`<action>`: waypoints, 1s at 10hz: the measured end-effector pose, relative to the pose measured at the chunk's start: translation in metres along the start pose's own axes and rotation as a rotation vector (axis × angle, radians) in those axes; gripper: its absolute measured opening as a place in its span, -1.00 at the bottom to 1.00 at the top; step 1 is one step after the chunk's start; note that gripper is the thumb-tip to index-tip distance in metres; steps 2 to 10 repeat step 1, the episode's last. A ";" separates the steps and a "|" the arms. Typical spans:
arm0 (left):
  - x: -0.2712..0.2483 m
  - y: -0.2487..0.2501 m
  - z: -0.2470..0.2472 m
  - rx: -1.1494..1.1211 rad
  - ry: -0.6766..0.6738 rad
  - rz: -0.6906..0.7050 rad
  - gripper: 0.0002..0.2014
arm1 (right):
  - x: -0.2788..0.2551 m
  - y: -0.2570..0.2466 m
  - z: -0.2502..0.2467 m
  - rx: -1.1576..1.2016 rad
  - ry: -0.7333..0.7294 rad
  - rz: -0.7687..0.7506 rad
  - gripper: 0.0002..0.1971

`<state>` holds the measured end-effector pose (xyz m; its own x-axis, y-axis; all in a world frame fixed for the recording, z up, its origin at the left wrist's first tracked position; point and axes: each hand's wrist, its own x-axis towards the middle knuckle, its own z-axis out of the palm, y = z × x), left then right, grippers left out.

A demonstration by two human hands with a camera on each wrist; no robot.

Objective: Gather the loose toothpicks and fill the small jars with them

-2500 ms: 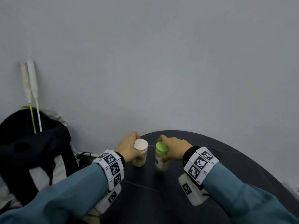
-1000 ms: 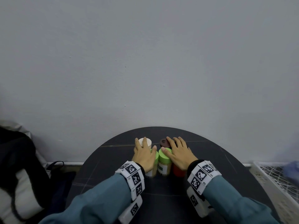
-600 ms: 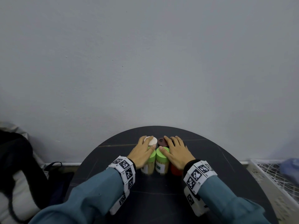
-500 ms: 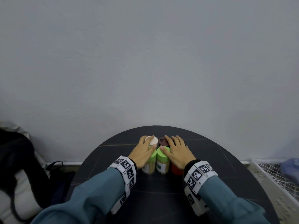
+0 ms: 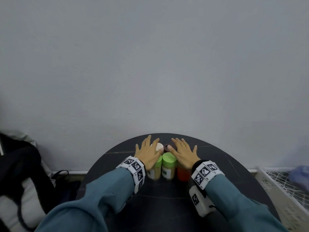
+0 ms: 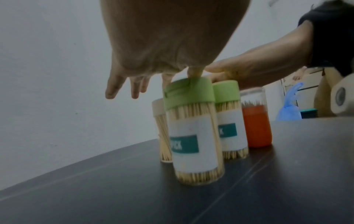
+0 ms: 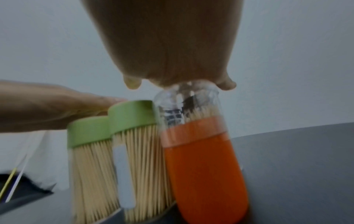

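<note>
Nearest on the table (image 5: 167, 206), the green jars (image 5: 169, 166) and orange jar (image 5: 183, 173) stand upright, capped, touching, long axes vertical; the left hand (image 5: 148, 154) lies flat above the left ones, the right hand (image 5: 183, 154) above the orange. Both hands' fingers are straight, spread, gripping nothing; behind stand the white-capped jar (image 5: 158, 146) and brown-capped jar (image 5: 166, 147); any lift probably means curling fingers down the sides.

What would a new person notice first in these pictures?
A tight cluster of small toothpick jars stands in the middle of the round black table: two with green lids, one orange, one cream-lidded. The left hand and the right hand lie flat on the cluster with straight fingers.
</note>
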<state>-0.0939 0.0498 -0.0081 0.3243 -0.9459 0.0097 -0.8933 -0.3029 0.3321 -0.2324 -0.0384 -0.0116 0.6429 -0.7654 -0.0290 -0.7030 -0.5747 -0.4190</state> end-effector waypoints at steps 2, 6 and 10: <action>-0.004 0.006 -0.010 -0.095 0.061 0.035 -0.45 | -0.006 0.002 -0.011 0.074 0.050 -0.022 -0.42; -0.004 0.006 -0.010 -0.095 0.061 0.035 -0.45 | -0.006 0.002 -0.011 0.074 0.050 -0.022 -0.42; -0.004 0.006 -0.010 -0.095 0.061 0.035 -0.45 | -0.006 0.002 -0.011 0.074 0.050 -0.022 -0.42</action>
